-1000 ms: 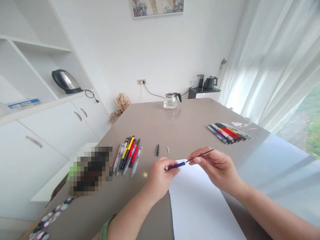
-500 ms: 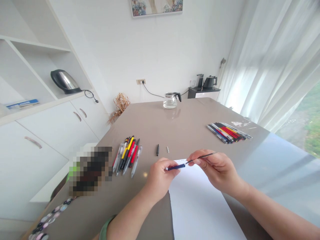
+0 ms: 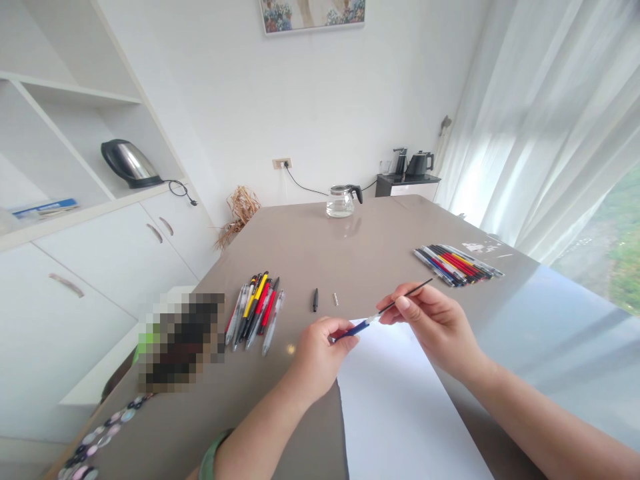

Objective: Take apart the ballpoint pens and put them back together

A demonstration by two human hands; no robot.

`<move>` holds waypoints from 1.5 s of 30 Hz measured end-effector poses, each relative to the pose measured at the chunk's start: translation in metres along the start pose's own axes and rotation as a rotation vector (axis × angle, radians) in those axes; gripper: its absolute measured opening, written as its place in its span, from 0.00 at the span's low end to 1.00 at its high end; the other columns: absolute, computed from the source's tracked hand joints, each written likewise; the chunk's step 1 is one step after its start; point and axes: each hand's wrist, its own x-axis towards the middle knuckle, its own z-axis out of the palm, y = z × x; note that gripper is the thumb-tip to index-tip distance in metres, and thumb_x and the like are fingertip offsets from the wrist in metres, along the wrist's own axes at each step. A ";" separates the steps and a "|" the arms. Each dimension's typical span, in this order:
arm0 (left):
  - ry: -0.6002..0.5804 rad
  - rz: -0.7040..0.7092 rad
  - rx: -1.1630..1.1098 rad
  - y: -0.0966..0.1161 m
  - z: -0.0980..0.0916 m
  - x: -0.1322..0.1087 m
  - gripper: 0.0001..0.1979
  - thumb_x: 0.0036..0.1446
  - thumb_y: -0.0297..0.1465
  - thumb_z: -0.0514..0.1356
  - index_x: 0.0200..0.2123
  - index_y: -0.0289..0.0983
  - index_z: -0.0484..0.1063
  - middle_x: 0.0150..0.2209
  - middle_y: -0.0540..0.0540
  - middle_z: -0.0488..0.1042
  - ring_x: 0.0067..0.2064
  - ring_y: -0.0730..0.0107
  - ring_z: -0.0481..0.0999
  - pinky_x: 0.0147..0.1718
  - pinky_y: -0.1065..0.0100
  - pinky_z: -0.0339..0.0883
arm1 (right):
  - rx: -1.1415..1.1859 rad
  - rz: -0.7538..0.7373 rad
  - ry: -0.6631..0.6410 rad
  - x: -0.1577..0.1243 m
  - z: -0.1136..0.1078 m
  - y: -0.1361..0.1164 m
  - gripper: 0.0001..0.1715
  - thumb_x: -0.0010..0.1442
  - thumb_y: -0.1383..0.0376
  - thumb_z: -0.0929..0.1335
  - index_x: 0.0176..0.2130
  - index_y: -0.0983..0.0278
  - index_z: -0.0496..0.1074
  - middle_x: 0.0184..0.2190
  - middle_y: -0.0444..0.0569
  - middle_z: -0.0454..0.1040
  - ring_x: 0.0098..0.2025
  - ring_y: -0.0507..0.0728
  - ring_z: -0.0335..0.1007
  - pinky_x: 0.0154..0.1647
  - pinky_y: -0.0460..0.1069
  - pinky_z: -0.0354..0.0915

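Observation:
My left hand point(image 3: 315, 357) pinches a dark blue pen barrel point(image 3: 359, 328) over the top end of a white sheet of paper point(image 3: 400, 400). Between thumb and fingers of my right hand point(image 3: 435, 330) is a thin black pen refill point(image 3: 419, 287), tilted up to the right. A pale, clear section joins or meets the barrel's open end; whether it sits inside is too small to tell. Just beyond my left hand lie a short black pen part point(image 3: 315, 300) and a small silvery spring-like piece point(image 3: 336, 299).
Several mixed pens point(image 3: 257, 313) lie left of my left hand. Another row of pens point(image 3: 455, 265) is at the table's right. A glass pot point(image 3: 341, 202) stands at the back of the brown table point(image 3: 300, 247). A bead string point(image 3: 103, 437) runs along the left edge.
My right hand has shifted slightly, and the refill now points up more steeply. The blue barrel has tilted up with it, while my left hand stays nearly in place.

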 end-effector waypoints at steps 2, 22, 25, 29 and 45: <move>-0.025 -0.019 -0.008 -0.001 0.000 0.000 0.12 0.49 0.34 0.57 0.37 0.37 0.71 0.35 0.44 0.73 0.37 0.65 0.70 0.36 0.66 0.63 | 0.100 0.030 0.048 0.003 -0.001 -0.002 0.04 0.58 0.64 0.61 0.35 0.62 0.64 0.33 0.49 0.72 0.28 0.53 0.70 0.31 0.51 0.66; 0.008 -0.041 -0.082 0.004 -0.002 0.001 0.08 0.48 0.31 0.57 0.34 0.35 0.69 0.31 0.47 0.71 0.33 0.70 0.68 0.34 0.70 0.61 | -0.666 0.235 -0.022 0.013 -0.013 0.017 0.14 0.58 0.59 0.57 0.29 0.63 0.64 0.19 0.42 0.64 0.19 0.49 0.58 0.20 0.44 0.55; -0.013 -0.028 -0.103 0.007 -0.001 -0.002 0.07 0.48 0.30 0.57 0.33 0.36 0.69 0.32 0.47 0.70 0.32 0.71 0.68 0.33 0.70 0.62 | -1.074 0.198 -0.159 0.015 -0.018 0.026 0.16 0.57 0.60 0.57 0.24 0.63 0.65 0.19 0.44 0.65 0.22 0.51 0.60 0.22 0.45 0.52; -0.090 0.073 -0.208 0.012 0.001 -0.005 0.04 0.47 0.27 0.57 0.30 0.35 0.69 0.34 0.47 0.68 0.34 0.71 0.69 0.36 0.69 0.64 | -1.351 0.248 -0.205 0.022 -0.024 0.042 0.15 0.56 0.62 0.58 0.23 0.63 0.67 0.26 0.49 0.70 0.29 0.54 0.65 0.26 0.45 0.53; -0.149 0.126 -0.258 0.013 0.000 -0.006 0.05 0.47 0.23 0.57 0.29 0.34 0.71 0.35 0.46 0.67 0.36 0.71 0.69 0.37 0.69 0.64 | -0.800 -0.081 -0.144 0.013 -0.012 0.012 0.15 0.58 0.60 0.58 0.30 0.64 0.69 0.25 0.47 0.67 0.26 0.51 0.62 0.28 0.46 0.58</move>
